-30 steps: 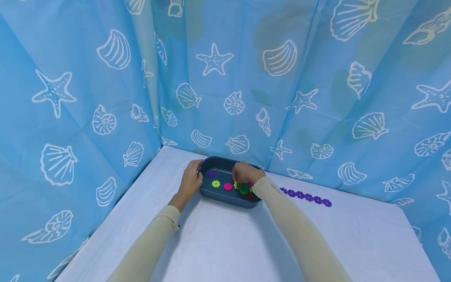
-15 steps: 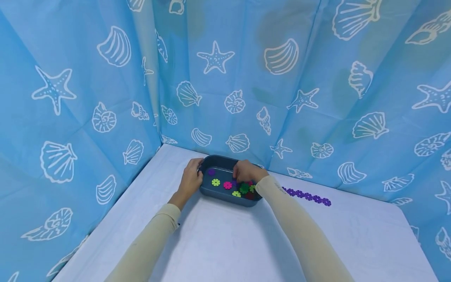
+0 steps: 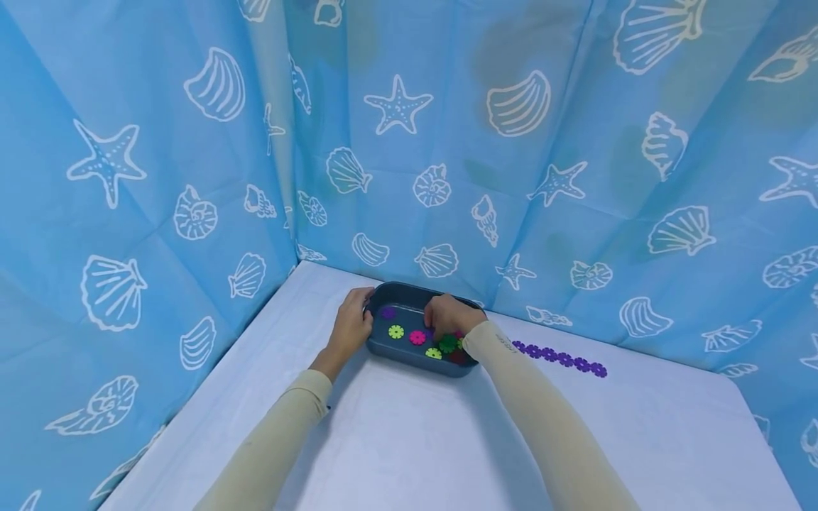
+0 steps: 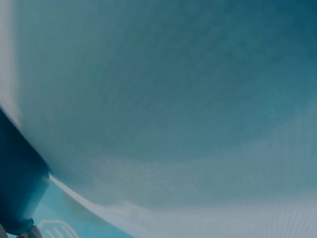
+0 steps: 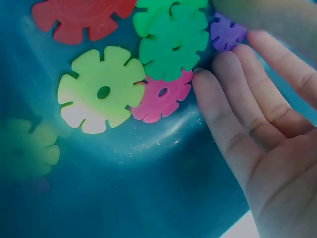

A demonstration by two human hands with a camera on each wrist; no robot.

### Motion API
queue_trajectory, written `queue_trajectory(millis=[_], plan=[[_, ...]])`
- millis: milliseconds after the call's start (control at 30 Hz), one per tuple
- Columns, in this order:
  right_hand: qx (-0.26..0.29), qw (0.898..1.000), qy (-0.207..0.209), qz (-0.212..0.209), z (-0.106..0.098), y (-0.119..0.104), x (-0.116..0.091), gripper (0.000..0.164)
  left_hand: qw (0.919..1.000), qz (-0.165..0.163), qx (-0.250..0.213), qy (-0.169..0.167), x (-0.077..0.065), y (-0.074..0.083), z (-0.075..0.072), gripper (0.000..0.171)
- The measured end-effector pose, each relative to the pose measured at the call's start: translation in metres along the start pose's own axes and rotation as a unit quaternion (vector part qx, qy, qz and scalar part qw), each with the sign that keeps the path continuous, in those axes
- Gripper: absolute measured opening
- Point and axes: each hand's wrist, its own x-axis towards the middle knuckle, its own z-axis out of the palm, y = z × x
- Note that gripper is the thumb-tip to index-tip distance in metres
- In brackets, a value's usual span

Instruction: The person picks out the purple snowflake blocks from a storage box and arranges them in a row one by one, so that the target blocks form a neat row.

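My left hand grips the left end of a dark blue plastic tub, thumb at the rim. My right hand reaches down inside the tub's right half. Seen from the right wrist, its thumb and fingertips pinch a purple notched flower disc. Just beside the fingertips lie a pink disc and a green disc. A yellow-green disc overlaps the pink one, and a red disc lies farther over. Blurred cloth and the tub's dark edge fill the left wrist view.
On the white table, right of the tub, lies a row of joined purple discs. Another purple disc and a yellow disc sit in the tub's left half. A blue shell-print curtain hangs close behind.
A yellow disc at my right fingers a second ago now lies nearer the tub's front wall. The right fingers have come to a purple disc. My left hand keeps its hold on the tub.
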Motion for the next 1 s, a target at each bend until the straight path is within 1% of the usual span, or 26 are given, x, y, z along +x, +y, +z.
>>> queue_trajectory(millis=[233,367,500,633,767,867,1000], plan=[[-0.04,0.999,0.005,-0.013,0.002,-0.001,-0.001,0.026,1.0,-0.002,0.001,-0.001,0.002,-0.001,0.001,0.045],[-0.04,0.999,0.003,-0.025,0.003,0.0,0.0,0.027,1.0,-0.005,0.002,-0.003,0.001,-0.002,0.002,0.045],[-0.024,0.999,-0.001,-0.024,0.003,0.002,0.002,0.025,1.0,-0.003,0.003,-0.001,0.0,-0.002,0.001,0.044],[0.006,1.0,0.006,-0.027,0.0,0.004,0.0,0.024,1.0,0.008,0.003,0.005,0.0,0.0,0.002,0.044],[0.037,0.998,0.014,-0.042,-0.004,0.004,-0.004,0.026,0.9998,0.015,0.004,0.009,0.0,0.0,0.001,0.044],[0.046,0.996,0.035,-0.07,-0.009,0.005,-0.007,0.027,0.9999,0.012,0.004,0.006,-0.001,0.0,0.001,0.045],[0.068,0.989,0.079,-0.104,-0.017,0.006,-0.012,0.028,1.0,0.007,0.005,0.001,-0.001,-0.002,0.001,0.045]])
